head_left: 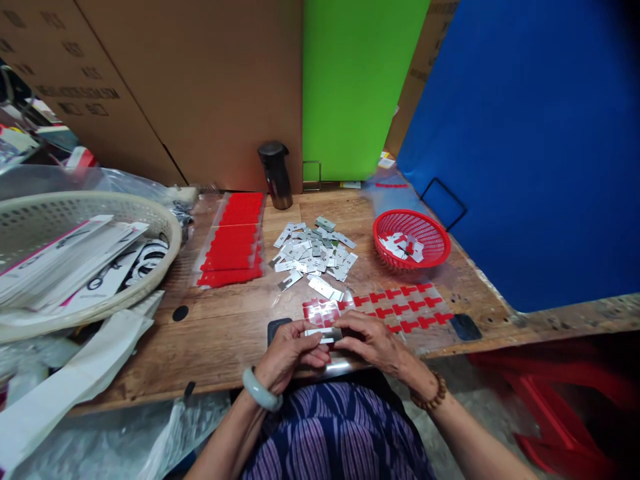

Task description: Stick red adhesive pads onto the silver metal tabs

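Note:
My left hand (295, 350) and my right hand (370, 340) meet near the table's front edge, both closed on one small metal plate (327, 335). The left fingers pinch its left end and the right fingers its right end. Under and behind the hands lies a clear sheet with rows of red stickers (400, 309). A loose pile of silver metal plates (315, 250) is spread farther back. To its right, a red basket (435, 250) holds several white and red pieces. Stacked red sticker sheets (233, 243) lie left of the pile.
A large pale basket (167, 267) with printed cards stands at the left. A dark bottle (277, 177) is upright at the back, before cardboard (200, 87), green (357, 87) and blue panels (525, 153). A red stool (555, 400) stands at lower right.

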A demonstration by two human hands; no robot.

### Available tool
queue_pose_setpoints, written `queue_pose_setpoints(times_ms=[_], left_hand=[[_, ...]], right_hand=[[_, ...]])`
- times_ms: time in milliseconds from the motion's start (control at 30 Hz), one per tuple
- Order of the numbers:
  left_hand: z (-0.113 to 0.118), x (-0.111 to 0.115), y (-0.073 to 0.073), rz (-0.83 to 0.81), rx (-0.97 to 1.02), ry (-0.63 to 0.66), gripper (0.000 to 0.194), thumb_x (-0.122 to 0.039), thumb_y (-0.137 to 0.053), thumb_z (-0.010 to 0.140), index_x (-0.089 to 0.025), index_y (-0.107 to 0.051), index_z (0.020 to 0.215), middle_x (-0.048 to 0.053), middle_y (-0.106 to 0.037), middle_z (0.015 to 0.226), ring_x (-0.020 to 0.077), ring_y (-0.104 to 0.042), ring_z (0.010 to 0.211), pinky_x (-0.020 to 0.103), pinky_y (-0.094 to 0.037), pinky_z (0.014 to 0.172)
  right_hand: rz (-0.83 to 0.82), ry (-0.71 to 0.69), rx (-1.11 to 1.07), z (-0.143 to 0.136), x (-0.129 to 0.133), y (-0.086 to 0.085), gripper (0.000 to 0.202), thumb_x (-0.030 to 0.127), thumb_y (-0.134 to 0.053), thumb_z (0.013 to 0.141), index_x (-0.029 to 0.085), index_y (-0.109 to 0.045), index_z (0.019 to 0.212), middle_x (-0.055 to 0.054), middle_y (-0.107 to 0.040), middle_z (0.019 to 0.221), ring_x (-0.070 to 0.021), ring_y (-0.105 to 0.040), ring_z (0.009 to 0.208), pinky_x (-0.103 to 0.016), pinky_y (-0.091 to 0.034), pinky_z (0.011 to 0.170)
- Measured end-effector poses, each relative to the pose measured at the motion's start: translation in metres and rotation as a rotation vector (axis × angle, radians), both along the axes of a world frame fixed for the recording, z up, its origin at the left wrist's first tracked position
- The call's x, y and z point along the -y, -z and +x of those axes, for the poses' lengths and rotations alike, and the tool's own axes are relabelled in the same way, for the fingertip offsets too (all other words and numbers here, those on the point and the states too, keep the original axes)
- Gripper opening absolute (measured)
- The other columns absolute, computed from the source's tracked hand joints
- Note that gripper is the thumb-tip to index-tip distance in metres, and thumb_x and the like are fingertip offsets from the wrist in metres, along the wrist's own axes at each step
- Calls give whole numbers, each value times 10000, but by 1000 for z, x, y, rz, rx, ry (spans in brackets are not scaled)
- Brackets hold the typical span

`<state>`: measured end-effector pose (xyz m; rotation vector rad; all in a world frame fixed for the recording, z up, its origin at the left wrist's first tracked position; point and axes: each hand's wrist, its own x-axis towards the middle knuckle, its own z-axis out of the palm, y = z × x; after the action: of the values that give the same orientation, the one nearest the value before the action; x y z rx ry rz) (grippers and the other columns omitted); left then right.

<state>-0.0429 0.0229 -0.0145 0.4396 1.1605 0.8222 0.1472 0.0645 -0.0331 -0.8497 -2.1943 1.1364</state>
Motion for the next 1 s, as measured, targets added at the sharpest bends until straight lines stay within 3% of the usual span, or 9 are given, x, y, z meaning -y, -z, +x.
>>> queue_pose_setpoints(times_ms=[100, 167, 300, 433, 633, 867, 1000], left_hand=[[-1, -2, 3, 27, -38, -24, 177, -201, -705, 675, -98, -568, 718, 72, -673, 597, 119, -634, 468, 168, -509, 449], [-2, -4, 6, 43, -74, -69, 181, -217, -697, 688, -109, -555, 714, 75, -681, 608, 123, -643, 478, 173, -516, 464], [-6, -8, 16, 51, -117, -128, 185, -223, -683, 713, -123, -528, 718, 99, -705, 663, 151, -680, 561, 200, -544, 534], [-7, -8, 24, 61, -135, -145, 167, -186, -669, 731, -120, -518, 755, 110, -712, 691, 163, -692, 603, 205, -550, 558], [-8, -7, 28, 68, -131, -162, 245, -213, -714, 692, -114, -528, 818, 110, -709, 693, 174, -694, 599, 205, -550, 546], [-6, -8, 27, 48, -142, -162, 216, -194, -692, 715, -108, -532, 831, 115, -714, 685, 165, -692, 591, 201, -554, 552], [-4, -16, 22, 75, -129, -240, 179, -154, -657, 746, -111, -523, 855, 114, -719, 734, 157, -693, 612, 212, -562, 584]], right_hand=[[-30, 44, 49, -1, -6, 2, 405, 276, -602, 808, 227, -513, 1200, -67, -606, 1063, -177, -573, 942, -308, -483, 809], [-2, 66, 68, -5, -13, 3, 390, 253, -556, 838, 222, -489, 1221, -73, -595, 1094, -181, -558, 980, -329, -466, 846], [130, 66, 115, -16, -25, 5, 294, 143, -411, 896, 207, -537, 1154, -72, -610, 1084, -175, -531, 1024, -358, -406, 913], [256, 82, 231, -22, -41, 8, 281, 98, -385, 892, 186, -577, 1076, -75, -628, 1014, -186, -521, 968, -368, -372, 891], [274, 173, 256, -17, -65, 5, 256, 90, -390, 885, 186, -596, 1003, -62, -633, 989, -179, -528, 934, -336, -361, 857], [217, 307, 167, -23, -43, 8, 198, 126, -410, 882, 181, -591, 943, -56, -590, 899, -172, -534, 858, -289, -414, 796], [258, 384, 217, -30, -32, 17, 177, 147, -423, 874, 181, -583, 940, -69, -558, 894, -193, -505, 861, -323, -400, 817]])
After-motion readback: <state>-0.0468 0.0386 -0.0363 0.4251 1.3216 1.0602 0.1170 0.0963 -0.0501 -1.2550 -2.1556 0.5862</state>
